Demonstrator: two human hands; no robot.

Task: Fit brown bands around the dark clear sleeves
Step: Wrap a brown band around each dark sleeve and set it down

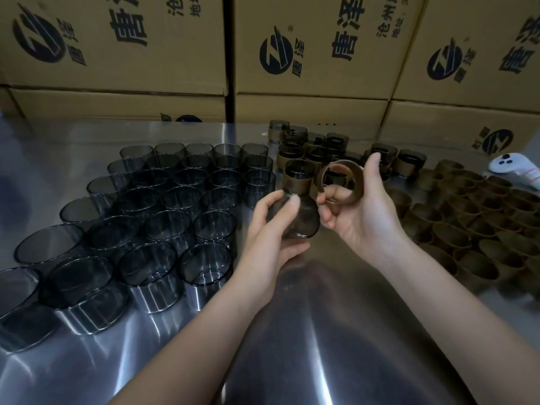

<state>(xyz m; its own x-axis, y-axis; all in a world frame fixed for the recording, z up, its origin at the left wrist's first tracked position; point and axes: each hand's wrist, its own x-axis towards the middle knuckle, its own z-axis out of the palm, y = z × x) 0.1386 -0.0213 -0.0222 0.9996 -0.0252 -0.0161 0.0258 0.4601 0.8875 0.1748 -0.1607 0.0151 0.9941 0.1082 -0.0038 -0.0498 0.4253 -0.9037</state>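
Note:
My left hand [270, 229] grips a dark clear sleeve [304, 219] above the metal table, thumb on top and fingers underneath. Just right of it, my right hand [359, 211] holds a brown band [355, 182] tilted on edge, thumb up along its far side and a finger hooked through the ring. Band and sleeve are close together but apart. Rows of bare dark clear sleeves [163, 200] stand on the left. Loose brown bands [473, 223] lie packed on the right. Sleeves wearing bands [298, 173] stand behind my hands.
The shiny steel table [321, 331] reflects light in front of me. Stacked cardboard boxes [306, 54] with printed logos wall off the back edge. A white object with dark dots [514, 168] lies at the far right behind the bands.

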